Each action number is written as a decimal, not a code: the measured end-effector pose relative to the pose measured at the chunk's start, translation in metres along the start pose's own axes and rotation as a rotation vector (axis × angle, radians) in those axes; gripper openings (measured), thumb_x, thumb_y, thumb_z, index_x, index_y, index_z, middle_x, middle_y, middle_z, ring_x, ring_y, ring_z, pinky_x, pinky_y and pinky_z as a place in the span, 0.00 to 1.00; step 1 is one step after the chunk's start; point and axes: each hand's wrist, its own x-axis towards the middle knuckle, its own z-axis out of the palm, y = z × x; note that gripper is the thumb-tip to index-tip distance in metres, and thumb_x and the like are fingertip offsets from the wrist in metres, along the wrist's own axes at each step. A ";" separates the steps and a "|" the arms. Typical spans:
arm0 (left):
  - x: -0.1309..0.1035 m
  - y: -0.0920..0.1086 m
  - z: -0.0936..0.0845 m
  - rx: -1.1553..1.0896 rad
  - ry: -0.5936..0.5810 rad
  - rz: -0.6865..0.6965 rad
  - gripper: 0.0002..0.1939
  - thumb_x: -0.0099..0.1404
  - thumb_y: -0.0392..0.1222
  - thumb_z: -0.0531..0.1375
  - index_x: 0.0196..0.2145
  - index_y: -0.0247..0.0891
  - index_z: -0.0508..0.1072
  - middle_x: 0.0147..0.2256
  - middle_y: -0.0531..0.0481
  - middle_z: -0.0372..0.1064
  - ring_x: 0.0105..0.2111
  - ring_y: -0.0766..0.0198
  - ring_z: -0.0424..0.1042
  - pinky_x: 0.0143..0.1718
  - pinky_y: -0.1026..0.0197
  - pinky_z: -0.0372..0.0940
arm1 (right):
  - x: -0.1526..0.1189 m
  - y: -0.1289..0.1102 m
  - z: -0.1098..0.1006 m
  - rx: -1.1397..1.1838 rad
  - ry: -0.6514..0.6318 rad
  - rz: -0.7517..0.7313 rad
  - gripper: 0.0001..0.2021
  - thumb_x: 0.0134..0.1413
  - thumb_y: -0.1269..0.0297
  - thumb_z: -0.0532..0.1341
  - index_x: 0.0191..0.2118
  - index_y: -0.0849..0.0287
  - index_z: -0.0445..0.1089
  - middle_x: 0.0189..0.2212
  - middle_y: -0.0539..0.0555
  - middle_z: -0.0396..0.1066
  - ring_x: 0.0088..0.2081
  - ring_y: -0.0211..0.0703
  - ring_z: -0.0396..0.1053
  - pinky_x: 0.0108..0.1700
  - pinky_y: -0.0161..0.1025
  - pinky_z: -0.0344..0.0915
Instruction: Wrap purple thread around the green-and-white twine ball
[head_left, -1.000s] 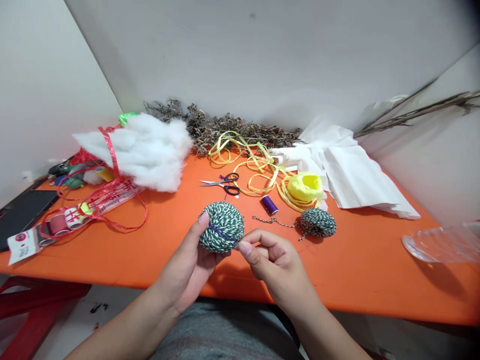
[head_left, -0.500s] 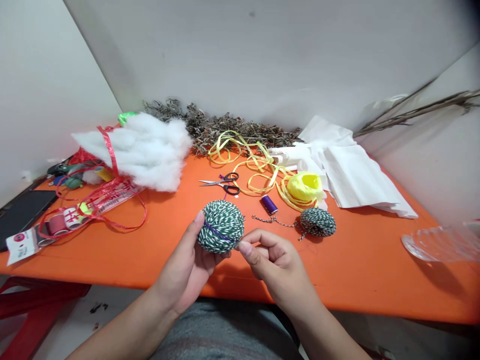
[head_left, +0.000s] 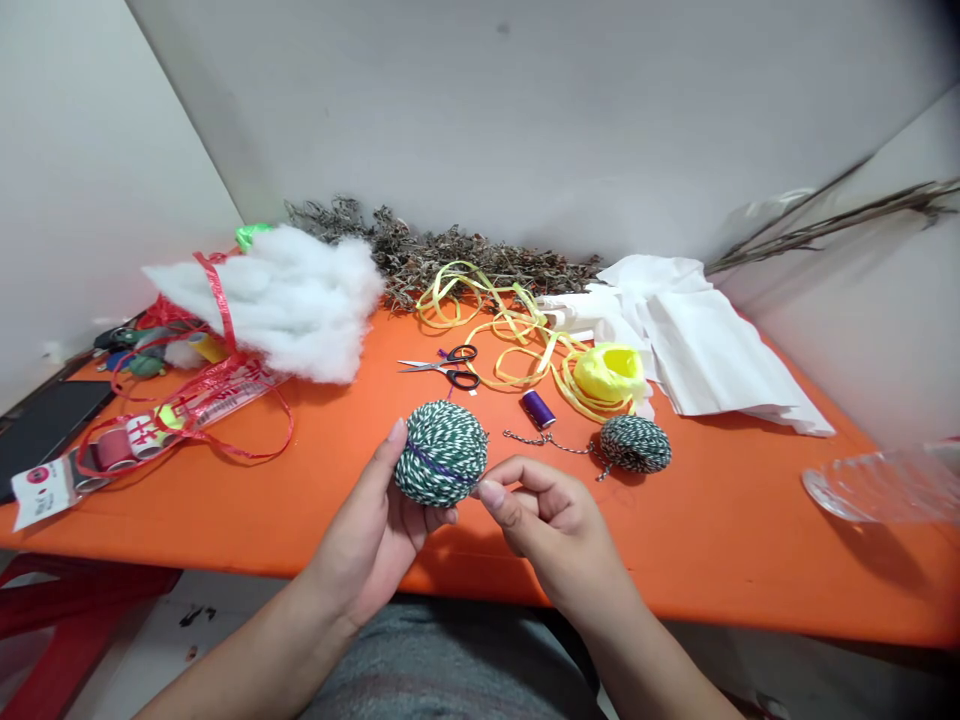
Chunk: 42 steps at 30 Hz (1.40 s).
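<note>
- Table [head_left: 720, 570]: broad, smooth, bright orange surface carrying all the materials.
- Dried plant stems [head_left: 450, 250]: brittle, grey-brown, tangled, lying along the back against the wall.
- White sheets [head_left: 727, 350]: thin, soft-looking, creased and overlapping, at right rear.
- Fibre wad [head_left: 322, 300]: white, fluffy, loose-edged, at left rear, with a glossy red ribbon [head_left: 217, 300] across it.
- Yellow ribbon [head_left: 517, 380]: flat, shiny, in open loops; beside it sits a rounded yellow bundle [head_left: 607, 373].
- Left hand [head_left: 371, 530]: grip curved around the held ball, thumb on its upper left side, fingers beneath.
- Right hand [head_left: 559, 520]: thumb and forefinger pinched together at the ball's lower right edge; anything between the tips is too fine to make out.
- Held ball [head_left: 444, 440]: round, densely wound green-and-white twisted cord, raised above the table's near part.
- Second ball [head_left: 636, 440]: similar speckled cord, slightly flattened, resting at right, a loose tail trailing leftward.
- Scissors [head_left: 444, 369]: slim metal blades, black looped handles, beyond the held ball.
- Spool [head_left: 538, 410]: small cylinder of purple thread, lying on its side.
- Purple strand [head_left: 435, 463]: thin line crossing the held ball's ribbed surface.
</note>
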 end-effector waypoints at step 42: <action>0.004 -0.012 -0.013 0.309 -0.167 0.196 0.26 0.53 0.44 0.74 0.48 0.37 0.77 0.41 0.46 0.77 0.41 0.59 0.74 0.45 0.62 0.69 | -0.003 -0.002 0.003 -0.012 -0.023 0.010 0.17 0.58 0.50 0.67 0.32 0.60 0.70 0.16 0.39 0.49 0.19 0.29 0.39 0.21 0.33 0.37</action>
